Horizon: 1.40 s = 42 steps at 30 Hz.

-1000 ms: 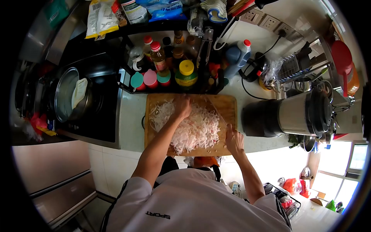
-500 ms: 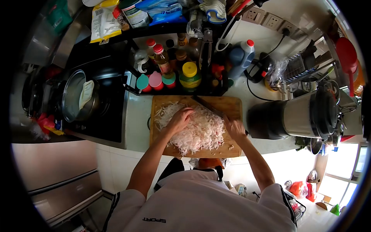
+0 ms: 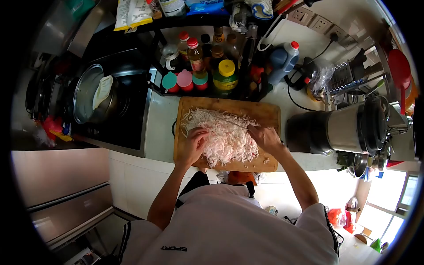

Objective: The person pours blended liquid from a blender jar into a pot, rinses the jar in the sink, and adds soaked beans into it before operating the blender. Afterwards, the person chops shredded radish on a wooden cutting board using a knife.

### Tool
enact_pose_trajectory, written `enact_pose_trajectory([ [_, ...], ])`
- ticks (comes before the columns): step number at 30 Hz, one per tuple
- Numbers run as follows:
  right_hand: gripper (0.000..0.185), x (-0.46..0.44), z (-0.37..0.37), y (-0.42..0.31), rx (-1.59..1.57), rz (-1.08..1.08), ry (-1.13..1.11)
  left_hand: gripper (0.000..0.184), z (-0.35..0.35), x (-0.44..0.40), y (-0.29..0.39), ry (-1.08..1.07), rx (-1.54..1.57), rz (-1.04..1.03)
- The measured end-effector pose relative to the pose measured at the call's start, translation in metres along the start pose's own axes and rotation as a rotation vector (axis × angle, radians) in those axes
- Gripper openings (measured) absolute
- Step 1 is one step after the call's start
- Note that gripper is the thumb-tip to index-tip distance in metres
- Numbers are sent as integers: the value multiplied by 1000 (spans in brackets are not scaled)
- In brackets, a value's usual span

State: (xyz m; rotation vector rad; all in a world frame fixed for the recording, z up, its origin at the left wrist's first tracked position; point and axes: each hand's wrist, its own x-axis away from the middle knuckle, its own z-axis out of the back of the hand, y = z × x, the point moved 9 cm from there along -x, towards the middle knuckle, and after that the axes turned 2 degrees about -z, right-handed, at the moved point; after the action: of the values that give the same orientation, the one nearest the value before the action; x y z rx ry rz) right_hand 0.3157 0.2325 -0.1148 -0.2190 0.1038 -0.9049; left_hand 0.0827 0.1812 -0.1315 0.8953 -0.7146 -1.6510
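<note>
A loose pile of pale, pinkish-white shreds (image 3: 229, 143) covers much of the wooden cutting board (image 3: 273, 112). My right hand (image 3: 267, 139) is closed around the handle of a kitchen knife (image 3: 229, 120), at the pile's right side. The blade points up and left across the shreds, seen nearly edge-on and partly lost among them. At the pile's left edge, my left hand (image 3: 194, 143) touches the shreds with loosely bent fingers, a gap showing between fingers and thumb.
Behind the board stands a rack of bottles (image 3: 195, 57) and lidded seasoning jars (image 3: 184, 79). A blender (image 3: 349, 128) lies close on the right. Left of the counter, a pot (image 3: 88, 95) holding a pale cloth-like item sits on the black stove (image 3: 130, 115).
My left hand has drawn back toward me and left, from the top of the pile to its edge. The knife blade has swung lower, from the board's far edge onto the shreds.
</note>
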Motion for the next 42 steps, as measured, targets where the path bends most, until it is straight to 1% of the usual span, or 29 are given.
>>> enact_pose_trajectory([
  [2, 24, -6, -25, -2, -46, -80, -106, 22, 2, 7, 1, 40, -23, -27],
  [4, 22, -9, -47, -4, -94, -64, -9, 18, -6, 10, 8, 53, -33, -64],
  [5, 21, -10, -56, 3, -98, -88, -40, 17, -7, 8, 12, 65, -48, -99],
  [7, 21, -15, -48, 2, -105, -121, -123, 14, -10, 11, 20, 100, -74, -148],
  [10, 20, -12, -18, -15, -140, -119, -153, 14, -12, 12, 24, 129, -46, -127],
  [12, 20, -7, -52, -19, -169, -165, -169, 15, -11, 14, 24, 143, -82, -130],
  [13, 20, -2, -73, -17, -182, -193, -178, 17, -13, 15, 25, 144, -116, -134],
  [14, 21, 0, -85, -18, -224, -113, -119, 18, -13, 15, 26, 145, -153, -144],
  [17, 21, -5, -44, -29, -147, -127, -87, 25, 5, 12, 23, 237, -144, -113],
  [20, 22, 11, -18, -31, -314, -187, -58, 39, 28, 3, -19, 218, -223, -3],
  [23, 20, 32, -73, -8, -301, -292, -113, 54, 35, -22, -64, 202, -301, 102],
  [26, 18, 33, -25, -21, -336, -317, -92, 65, 21, -49, -103, 59, -524, 135],
  [29, 17, 50, -14, -17, -294, -396, -4, 70, 6, -69, -130, -207, -659, 384],
  [30, 17, 57, -12, -15, -266, -427, 31, 70, 1, -76, -136, -245, -713, 365],
  [32, 17, 64, -48, -2, -274, -426, 0, 70, -15, -82, -147, -326, -818, 315],
  [35, 16, 70, -45, 3, -263, -459, -20, 72, -35, -91, -126, -395, -822, 173],
  [37, 16, 71, -25, 4, -263, -484, 14, 70, -50, -92, -127, -495, -673, 216],
  [38, 16, 72, -29, 5, -258, -510, 10, 69, -59, -92, -127, -545, -597, 238],
  [40, 16, 79, -42, 7, -244, -572, 0, 66, -65, -92, -105, -599, -443, 314],
  [41, 17, 80, -48, 10, -263, -562, 8, 64, -67, -94, -93, -625, -370, 347],
  [42, 18, 79, -54, 14, -284, -548, 18, 63, -75, -97, -91, -585, -217, 328],
])
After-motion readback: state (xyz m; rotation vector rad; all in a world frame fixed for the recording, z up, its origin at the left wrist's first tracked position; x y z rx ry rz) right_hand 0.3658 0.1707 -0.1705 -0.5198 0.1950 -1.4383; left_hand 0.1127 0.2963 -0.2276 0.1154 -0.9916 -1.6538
